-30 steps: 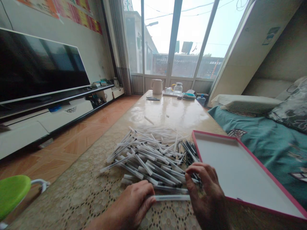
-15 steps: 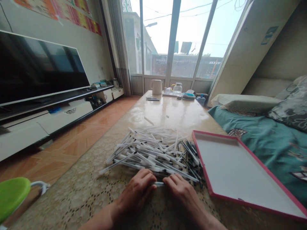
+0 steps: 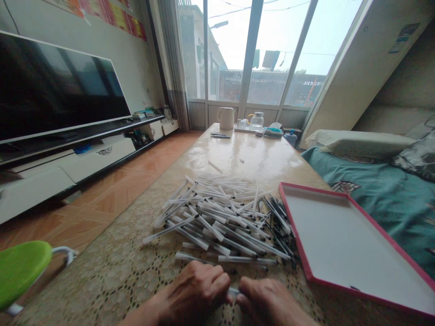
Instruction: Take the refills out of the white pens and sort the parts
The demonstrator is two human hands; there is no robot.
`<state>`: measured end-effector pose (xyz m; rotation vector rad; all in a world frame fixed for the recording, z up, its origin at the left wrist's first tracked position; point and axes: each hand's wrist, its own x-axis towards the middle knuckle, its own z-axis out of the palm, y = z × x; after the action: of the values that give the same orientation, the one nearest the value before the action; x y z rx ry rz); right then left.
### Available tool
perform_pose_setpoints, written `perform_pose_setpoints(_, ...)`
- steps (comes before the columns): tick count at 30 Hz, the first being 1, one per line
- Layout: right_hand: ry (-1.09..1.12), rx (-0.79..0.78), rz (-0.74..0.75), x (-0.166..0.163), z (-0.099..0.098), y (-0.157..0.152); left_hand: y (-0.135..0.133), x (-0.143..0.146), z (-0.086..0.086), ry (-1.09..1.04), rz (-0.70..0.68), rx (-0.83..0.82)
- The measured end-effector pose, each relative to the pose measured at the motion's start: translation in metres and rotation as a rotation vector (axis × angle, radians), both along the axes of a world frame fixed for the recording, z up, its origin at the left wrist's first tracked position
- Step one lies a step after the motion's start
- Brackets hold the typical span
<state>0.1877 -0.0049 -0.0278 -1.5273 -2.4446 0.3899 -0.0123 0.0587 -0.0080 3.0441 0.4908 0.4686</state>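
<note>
Both hands are together at the near side of the table, fingers closed around one pen [image 3: 234, 292] whose pale barrel shows in the small gap between them. My left hand [image 3: 200, 286] grips its left end and my right hand [image 3: 263, 292] its right end; the ends themselves are hidden by the fingers. Just beyond my knuckles spreads a loose heap of white pens [image 3: 217, 222] with black tips or plugs. Thin dark refills or pen parts [image 3: 280, 222] lie bunched at the heap's right side.
A shallow white box with a pink rim [image 3: 301, 235] lies right of the heap. The patterned table [image 3: 112, 267] runs towards the window, with a beige jug [image 3: 226, 118] and a glass pitcher [image 3: 257, 121] at its far end. A green stool [image 3: 23, 271] stands at the left.
Both hands have drawn back slightly from the heap towards me, still closed on the pen. Several pens at the heap's near edge are now uncovered. The view has shifted a little.
</note>
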Motion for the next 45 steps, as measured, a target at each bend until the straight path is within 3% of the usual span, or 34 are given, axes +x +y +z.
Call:
perform_pose_setpoints(4, -0.091, 0.216, 0.036, -0.005, -0.003, 0.0, -0.002, 0.001, -0.005, 0.037, 0.061, -0.088)
perform_pose_setpoints(9, -0.174, 0.408, 0.102, 0.015, 0.02, 0.004, 0.005, -0.002, -0.008, -0.024, 0.096, -0.259)
perform_pose_setpoints(13, -0.068, 0.436, -0.132, 0.046, 0.034, 0.01, 0.013, -0.007, -0.008, -0.228, 0.167, -0.496)
perform_pose_setpoints(16, 0.208, 0.301, -0.221, 0.044, 0.036, 0.013, 0.012, -0.003, -0.003, -0.35, 0.137, -0.812)
perform_pose_setpoints(20, 0.293, 0.164, -0.219, 0.016, 0.036, 0.011, 0.005, 0.007, 0.01, -0.557, 0.24, -1.416)
perform_pose_setpoints(25, 0.342, 0.133, -0.19, -0.004, 0.036, 0.009, 0.008, 0.012, 0.013, -0.59, 0.264, -1.737)
perform_pose_setpoints(32, 0.266, 0.094, -0.09, -0.013, 0.026, 0.011, 0.011, 0.011, 0.0, -0.671, 0.226, -1.791)
perform_pose_setpoints(39, 0.604, -0.099, -0.344, 0.008, 0.034, 0.01, 0.021, 0.004, -0.001, -0.966, 0.342, -1.708)
perform_pose_setpoints(45, 0.758, -0.171, -0.333, 0.017, 0.028, 0.009, 0.022, 0.002, 0.0, -1.006, 0.393, -1.698)
